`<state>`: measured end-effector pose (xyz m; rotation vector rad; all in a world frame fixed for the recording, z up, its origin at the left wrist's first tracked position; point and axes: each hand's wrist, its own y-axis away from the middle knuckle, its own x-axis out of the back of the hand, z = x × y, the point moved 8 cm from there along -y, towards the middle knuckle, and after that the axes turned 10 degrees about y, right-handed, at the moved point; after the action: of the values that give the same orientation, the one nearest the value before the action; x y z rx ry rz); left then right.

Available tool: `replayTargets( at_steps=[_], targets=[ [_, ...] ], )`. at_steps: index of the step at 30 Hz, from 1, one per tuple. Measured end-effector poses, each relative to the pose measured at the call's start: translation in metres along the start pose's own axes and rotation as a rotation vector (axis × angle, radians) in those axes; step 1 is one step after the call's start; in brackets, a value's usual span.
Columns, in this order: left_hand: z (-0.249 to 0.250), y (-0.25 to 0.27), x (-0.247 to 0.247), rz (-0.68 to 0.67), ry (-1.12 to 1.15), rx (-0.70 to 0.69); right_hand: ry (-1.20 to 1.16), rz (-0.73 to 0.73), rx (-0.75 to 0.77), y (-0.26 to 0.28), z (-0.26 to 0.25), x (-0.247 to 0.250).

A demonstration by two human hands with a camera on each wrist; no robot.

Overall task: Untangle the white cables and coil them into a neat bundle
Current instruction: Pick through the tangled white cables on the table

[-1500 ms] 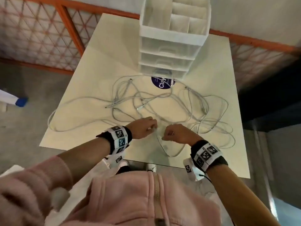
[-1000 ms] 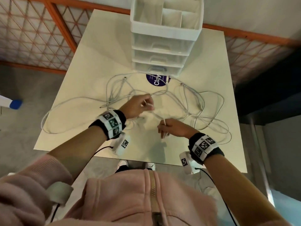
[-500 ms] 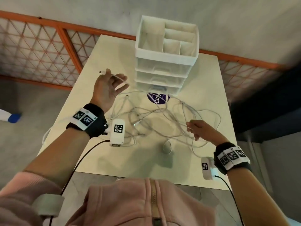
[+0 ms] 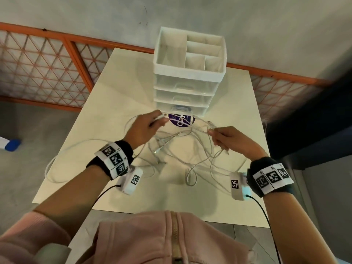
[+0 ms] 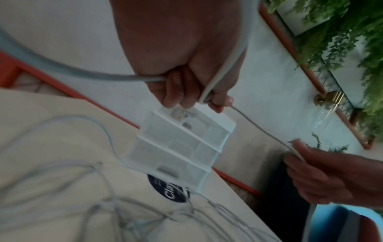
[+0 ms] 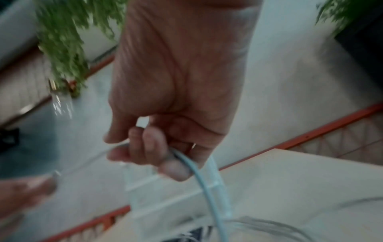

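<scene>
A tangle of thin white cables (image 4: 177, 149) lies across the middle of the cream table (image 4: 114, 96). My left hand (image 4: 146, 128) is raised over it and grips a cable near its plug end, fingers curled round it (image 5: 186, 88). My right hand (image 4: 228, 140) is to the right at about the same height and also grips cable in its curled fingers (image 6: 149, 147). One strand (image 5: 263, 131) runs taut between the two hands. Several loops hang from both hands down to the table. A long loop (image 4: 57, 164) trails off the table's left edge.
A white drawer organiser (image 4: 188, 73) with open top compartments stands at the back of the table. A purple round sticker (image 4: 181, 121) lies in front of it. Orange lattice railing (image 4: 47, 63) runs behind; grey floor lies left and right.
My left hand came down and rightward from its raised spot with the cable end. My right hand lifted and now grips cable, the strand drawn taut between both hands.
</scene>
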<state>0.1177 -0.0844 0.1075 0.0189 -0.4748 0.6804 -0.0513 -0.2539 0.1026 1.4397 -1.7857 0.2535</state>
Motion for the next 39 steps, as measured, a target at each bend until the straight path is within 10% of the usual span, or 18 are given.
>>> replayTargets(
  at_steps=[9, 15, 23, 27, 39],
  targets=[
    [-0.033, 0.017, 0.071, 0.466, -0.280, -0.005, 0.149, 0.034, -0.065, -0.013, 0.046, 0.005],
    [-0.032, 0.014, 0.054, 0.308, -0.215, 0.023, 0.156, 0.401, 0.203, -0.002, -0.037, 0.070],
    [0.060, 0.008, -0.015, -0.022, 0.215, -0.080, 0.273, 0.218, 0.299, -0.013, -0.098, 0.034],
    [0.049, 0.010, -0.025, -0.094, 0.079, -0.024, 0.235, 0.257, 0.302, -0.012, -0.087, 0.033],
    [0.079, 0.009, 0.066, 0.363, -0.094, -0.370, 0.262, 0.145, -0.049, -0.033, 0.058, 0.000]
  ],
)
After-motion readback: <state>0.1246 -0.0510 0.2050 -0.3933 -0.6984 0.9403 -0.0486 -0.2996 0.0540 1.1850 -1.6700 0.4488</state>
